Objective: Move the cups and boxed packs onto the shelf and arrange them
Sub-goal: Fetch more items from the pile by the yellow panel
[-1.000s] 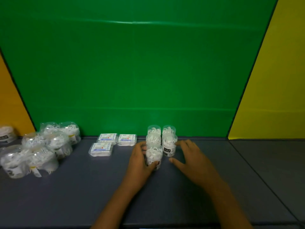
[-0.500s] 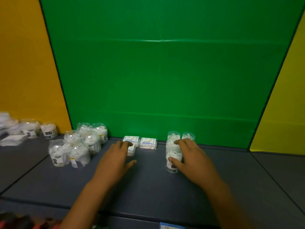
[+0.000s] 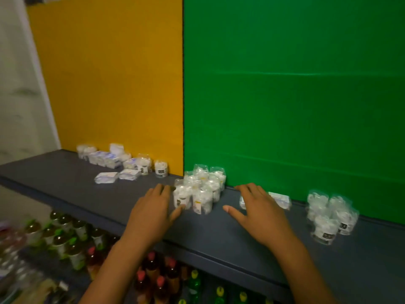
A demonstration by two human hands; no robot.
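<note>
At frame centre, a cluster of cups (image 3: 200, 189) stands on the shelf (image 3: 65, 183). The left hand (image 3: 153, 212) and right hand (image 3: 257, 212) are spread flat, fingers straight, nothing gripped; boxed packs (image 3: 281, 199) lie beyond the right hand.

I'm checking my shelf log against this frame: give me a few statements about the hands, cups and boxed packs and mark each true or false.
1. The left hand is beside the middle cluster of clear cups. True.
2. The right hand holds a cup in the air. False: it is spread over the shelf, near a boxed pack.
3. Bottles stand below the shelf. True.
4. All cups stand before the orange wall. False: two clusters stand before the green wall.
</note>
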